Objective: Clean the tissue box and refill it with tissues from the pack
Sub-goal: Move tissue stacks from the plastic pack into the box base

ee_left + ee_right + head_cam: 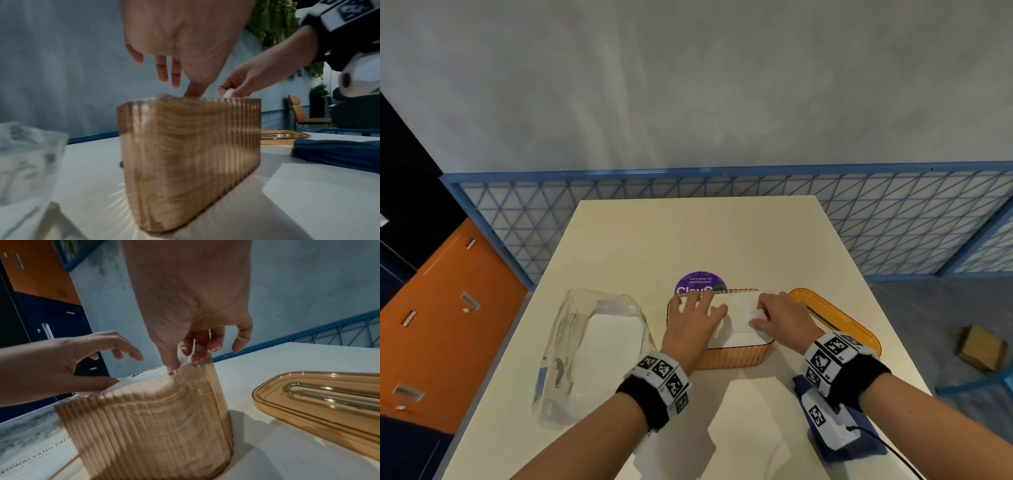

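The ribbed amber tissue box [736,358] stands open-topped on the table, filled to the rim with a stack of white tissues [739,329]. My left hand [700,306] lies over the stack's left part, fingers spread and thumb pressing down on the tissues. My right hand [758,317] pinches the top tissue [184,359] between thumb and fingers at the box's right end. In the left wrist view the box [185,154] is blurred. The clear plastic pack [592,349] lies left of the box with white tissues left inside.
The box's amber lid [837,320] lies flat to the right of the box. A folded dark blue cloth [859,442] sits at the table's near right, under my right wrist. A purple round sticker [700,281] shows behind the box. A blue mesh railing [893,219] runs behind the table.
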